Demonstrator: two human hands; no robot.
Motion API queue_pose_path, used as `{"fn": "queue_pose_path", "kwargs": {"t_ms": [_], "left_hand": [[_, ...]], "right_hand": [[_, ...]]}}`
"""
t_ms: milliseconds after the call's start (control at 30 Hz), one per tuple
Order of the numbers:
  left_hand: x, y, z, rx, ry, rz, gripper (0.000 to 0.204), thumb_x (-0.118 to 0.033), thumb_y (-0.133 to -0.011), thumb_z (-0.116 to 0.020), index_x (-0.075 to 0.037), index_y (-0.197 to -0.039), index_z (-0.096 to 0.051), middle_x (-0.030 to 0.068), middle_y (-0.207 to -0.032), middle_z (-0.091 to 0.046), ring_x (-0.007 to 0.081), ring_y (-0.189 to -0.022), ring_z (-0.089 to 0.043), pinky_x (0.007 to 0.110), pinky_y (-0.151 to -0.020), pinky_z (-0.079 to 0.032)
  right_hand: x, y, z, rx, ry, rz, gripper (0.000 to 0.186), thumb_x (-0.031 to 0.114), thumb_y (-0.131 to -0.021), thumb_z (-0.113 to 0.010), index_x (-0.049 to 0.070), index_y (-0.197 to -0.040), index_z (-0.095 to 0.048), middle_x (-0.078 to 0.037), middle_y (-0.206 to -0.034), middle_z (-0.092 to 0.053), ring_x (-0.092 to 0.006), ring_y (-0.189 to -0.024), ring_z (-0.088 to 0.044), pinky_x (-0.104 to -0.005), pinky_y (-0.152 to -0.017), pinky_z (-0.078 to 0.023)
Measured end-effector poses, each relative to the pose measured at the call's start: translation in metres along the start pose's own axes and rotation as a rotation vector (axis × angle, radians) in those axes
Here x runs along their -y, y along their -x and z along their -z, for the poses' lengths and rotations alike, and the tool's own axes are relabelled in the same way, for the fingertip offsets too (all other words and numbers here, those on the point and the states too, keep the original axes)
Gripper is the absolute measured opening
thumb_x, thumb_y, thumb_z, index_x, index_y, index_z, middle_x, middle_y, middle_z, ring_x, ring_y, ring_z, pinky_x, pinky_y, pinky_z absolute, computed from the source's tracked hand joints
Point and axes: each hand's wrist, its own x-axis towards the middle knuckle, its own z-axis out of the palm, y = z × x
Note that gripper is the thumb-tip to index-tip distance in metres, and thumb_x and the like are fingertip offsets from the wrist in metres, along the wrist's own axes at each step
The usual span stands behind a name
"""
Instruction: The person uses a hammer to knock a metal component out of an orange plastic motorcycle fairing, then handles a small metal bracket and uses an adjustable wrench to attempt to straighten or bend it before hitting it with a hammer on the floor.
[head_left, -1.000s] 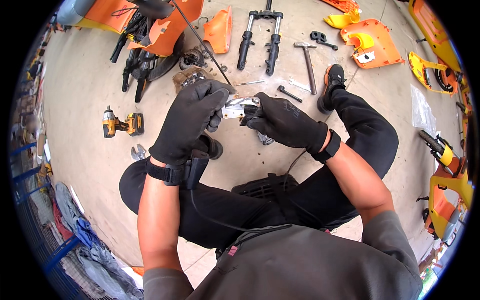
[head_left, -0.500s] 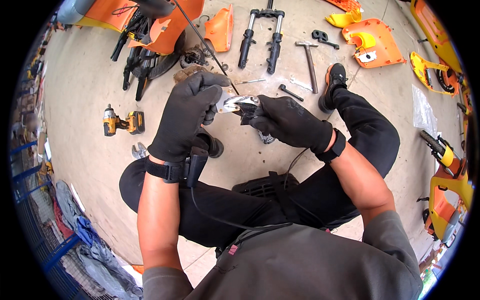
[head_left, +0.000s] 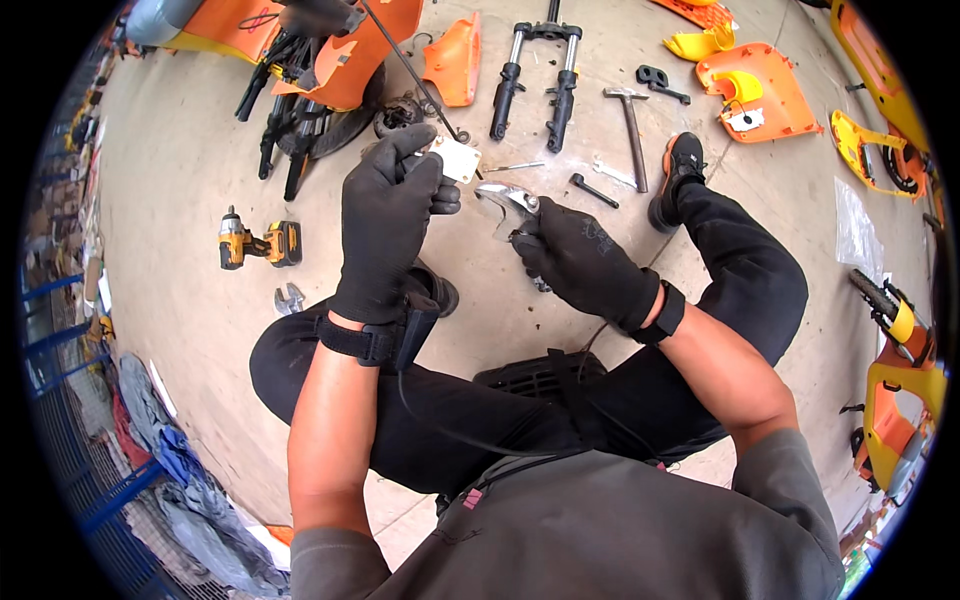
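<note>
My left hand [head_left: 393,205], in a black glove, pinches a small pale flat plate [head_left: 457,160] with holes near its corners. Opposite it, my gloved right hand [head_left: 588,252] is closed round a pair of silver pliers [head_left: 512,207], whose handles are mostly hidden in my palm. The jaws are spread and point left toward the plate, with a gap between the two. Both hands are held up over the floor between my legs.
A cordless impact driver [head_left: 260,240] and an open-jawed wrench [head_left: 289,299] lie at left. Beyond my hands are a fork assembly [head_left: 535,80], a hammer [head_left: 630,135] and a black bar tool [head_left: 594,191]. Orange panels [head_left: 755,95] lie far right; a partly dismantled orange vehicle [head_left: 355,60] stands far left.
The pliers have come away from the plate, moving slightly down and right, and their jaws now show apart. My left hand has turned, leaving the plate more exposed.
</note>
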Motion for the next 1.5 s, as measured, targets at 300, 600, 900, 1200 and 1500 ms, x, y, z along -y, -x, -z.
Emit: {"fn": "queue_pose_path", "kwargs": {"t_ms": [300, 600, 900, 1200, 1500], "left_hand": [[-0.002, 0.002, -0.004, 0.044, -0.017, 0.027, 0.033, -0.011, -0.096, -0.059, 0.005, -0.124, -0.059, 0.0076, -0.083, -0.067, 0.0101, -0.066, -0.062, 0.025, -0.064, -0.053], [0.003, 0.003, -0.006, 0.085, -0.126, 0.02, 0.032, -0.011, -0.095, -0.06, 0.006, -0.122, -0.06, 0.0051, -0.083, -0.066, 0.0075, -0.064, -0.06, 0.023, -0.06, -0.05], [-0.001, 0.006, -0.006, 0.173, -0.102, 0.033, 0.029, -0.012, -0.094, -0.06, 0.005, -0.117, -0.061, 0.0045, -0.081, -0.064, 0.0066, -0.062, -0.057, 0.022, -0.056, -0.047], [0.004, 0.007, -0.008, 0.168, -0.161, 0.016, 0.03, -0.01, -0.092, -0.059, 0.006, -0.117, -0.061, 0.0039, -0.079, -0.062, 0.0071, -0.063, -0.055, 0.023, -0.056, -0.047], [0.005, 0.005, -0.007, 0.185, -0.125, 0.02, 0.027, -0.011, -0.094, -0.059, 0.005, -0.115, -0.06, 0.0037, -0.079, -0.062, 0.0067, -0.063, -0.055, 0.022, -0.057, -0.047]], "right_hand": [[-0.003, -0.002, -0.003, -0.058, -0.008, 0.032, 0.014, 0.013, -0.1, -0.053, 0.0, -0.101, -0.047, -0.012, -0.072, -0.057, -0.0252, -0.064, -0.058, -0.0388, -0.06, -0.045], [-0.003, -0.002, -0.005, -0.018, -0.126, -0.054, 0.015, 0.013, -0.099, -0.055, 0.0, -0.099, -0.048, -0.015, -0.071, -0.058, -0.0295, -0.061, -0.059, -0.0423, -0.057, -0.044], [-0.012, -0.005, -0.014, -0.051, -0.147, -0.047, 0.023, 0.019, -0.099, -0.059, -0.001, -0.104, -0.049, -0.013, -0.082, -0.063, -0.021, -0.063, -0.06, -0.0363, -0.058, -0.048], [-0.008, -0.005, -0.011, 0.031, -0.23, -0.121, 0.017, 0.014, -0.098, -0.056, 0.0, -0.098, -0.047, -0.013, -0.072, -0.057, -0.0225, -0.063, -0.06, -0.0373, -0.058, -0.048], [0.001, -0.006, -0.011, 0.007, -0.329, -0.255, 0.019, 0.017, -0.097, -0.059, 0.0, -0.096, -0.049, -0.013, -0.071, -0.058, -0.0221, -0.06, -0.061, -0.037, -0.055, -0.047]]}}
